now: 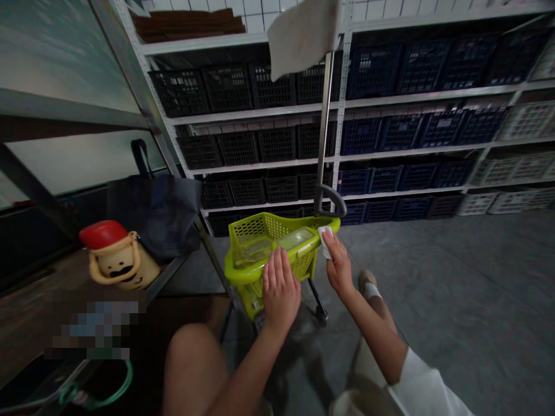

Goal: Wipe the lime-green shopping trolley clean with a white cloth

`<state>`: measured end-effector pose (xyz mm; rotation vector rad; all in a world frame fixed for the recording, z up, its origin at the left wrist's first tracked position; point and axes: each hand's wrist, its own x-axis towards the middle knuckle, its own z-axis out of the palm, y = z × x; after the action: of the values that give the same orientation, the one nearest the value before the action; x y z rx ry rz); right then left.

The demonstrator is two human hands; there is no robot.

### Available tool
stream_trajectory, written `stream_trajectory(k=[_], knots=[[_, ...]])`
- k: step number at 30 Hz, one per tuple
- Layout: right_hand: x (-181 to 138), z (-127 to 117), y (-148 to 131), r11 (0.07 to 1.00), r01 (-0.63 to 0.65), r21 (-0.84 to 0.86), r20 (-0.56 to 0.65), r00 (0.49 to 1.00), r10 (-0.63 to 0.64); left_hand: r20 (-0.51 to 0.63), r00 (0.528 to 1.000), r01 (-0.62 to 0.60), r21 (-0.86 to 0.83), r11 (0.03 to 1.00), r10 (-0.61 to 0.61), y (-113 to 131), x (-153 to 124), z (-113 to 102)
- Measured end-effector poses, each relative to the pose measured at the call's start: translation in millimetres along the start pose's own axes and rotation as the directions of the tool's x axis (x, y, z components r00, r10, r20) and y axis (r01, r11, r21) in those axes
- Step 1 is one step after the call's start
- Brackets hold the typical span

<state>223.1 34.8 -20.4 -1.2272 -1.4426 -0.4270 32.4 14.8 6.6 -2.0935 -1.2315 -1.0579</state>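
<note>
In front of my knees stands a small lime-green shopping cart (249,274) with perforated walls and a dark grey handle (332,201). My left hand (281,289) lies with its fingers stretched out flat against the cart's near rim. At the rim's right corner, my right hand (339,266) presses a folded white cloth (325,241) against the green plastic. A clear panel (297,238) is set in the cart's top between the hands. From the handle area a metal pole (325,115) rises, bearing a blank whitish sign (303,37).
Shelves with black crates (228,86) and dark blue crates (375,69) line the back. On the left bench, a red-lidded cream container (124,260) stands beside a dark tote bag (165,208). A green cord loop (125,381) lies lower left. Grey floor (477,289) extends right.
</note>
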Motion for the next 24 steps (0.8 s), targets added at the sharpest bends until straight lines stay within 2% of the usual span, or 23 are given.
stream_trajectory(k=[3,4,6,8,9,10,12,14,15,17,19,20,21,22,24], knots=[[-9,-2,-33,0.996,-0.024,-0.090,-0.014,1.000,0.023,-0.022,1.000,0.020,-0.001,1.000,-0.020,9,-7,-7],[-11,-2,-46,0.994,0.022,-0.108,0.023,1.000,-0.020,-0.030,0.999,0.027,-0.005,1.000,-0.027,11,-9,-9],[-12,-3,-66,0.977,0.191,-0.099,0.143,0.974,-0.176,-0.047,0.999,0.018,-0.003,1.000,-0.018,14,-13,-12],[-12,-6,-72,0.936,0.346,-0.071,0.231,0.918,-0.322,-0.046,0.999,-0.002,0.006,1.000,0.002,14,-17,-15],[-11,-9,-68,0.927,0.365,-0.081,0.235,0.911,-0.338,-0.038,0.999,-0.009,0.009,1.000,0.010,14,-18,-17],[-11,-12,-61,0.935,0.336,-0.114,0.201,0.929,-0.310,-0.026,1.000,-0.011,0.010,1.000,0.011,14,-19,-20],[-11,-19,-45,0.966,0.168,-0.197,0.077,0.985,-0.155,-0.014,1.000,-0.005,0.011,1.000,0.005,15,-20,-23],[-14,-26,-36,0.973,0.008,-0.231,-0.011,1.000,-0.011,-0.013,1.000,0.010,0.016,1.000,-0.010,17,-21,-25],[-16,-29,-37,0.973,0.001,-0.230,0.000,1.000,-0.001,-0.014,1.000,0.020,0.015,1.000,-0.020,18,-21,-26],[-19,-34,-44,0.970,0.147,-0.195,0.142,0.983,-0.120,-0.013,0.999,0.034,0.009,0.999,-0.034,19,-21,-26],[-19,-38,-52,0.933,0.337,-0.125,0.301,0.909,-0.288,-0.006,0.999,0.034,-0.006,0.999,-0.034,18,-21,-26],[-17,-39,-52,0.917,0.385,-0.103,0.343,0.879,-0.331,0.000,0.999,0.032,-0.016,0.999,-0.032,18,-21,-27],[-15,-39,-51,0.918,0.382,-0.106,0.342,0.881,-0.327,0.009,0.999,0.031,-0.024,0.999,-0.031,18,-22,-28],[-13,-39,-49,0.935,0.328,-0.133,0.299,0.913,-0.277,0.021,0.999,0.032,-0.031,0.999,-0.032,18,-21,-29],[-10,-36,-44,0.971,0.134,-0.201,0.128,0.986,-0.109,0.046,0.998,0.043,-0.039,0.998,-0.042,19,-21,-33]])
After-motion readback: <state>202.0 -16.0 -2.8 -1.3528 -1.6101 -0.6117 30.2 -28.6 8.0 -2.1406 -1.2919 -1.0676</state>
